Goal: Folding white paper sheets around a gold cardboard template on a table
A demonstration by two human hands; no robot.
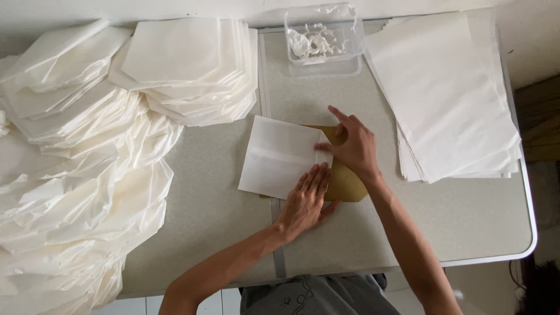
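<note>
Both hands: left hand (304, 204), right hand (352, 146) pressing folded white sheet (279, 156) flat.

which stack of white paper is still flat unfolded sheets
The stack of flat sheets at the table's far right. The pile of folded pieces at top left has angled corners, and the heap beyond lies crumpled.

A clear plastic tub (324, 41), rectangular with rounded corners, stands at the far edge of the table between two stacks of white paper. It holds a white, lumpy paste. No labels, signs or screens appear.
</note>
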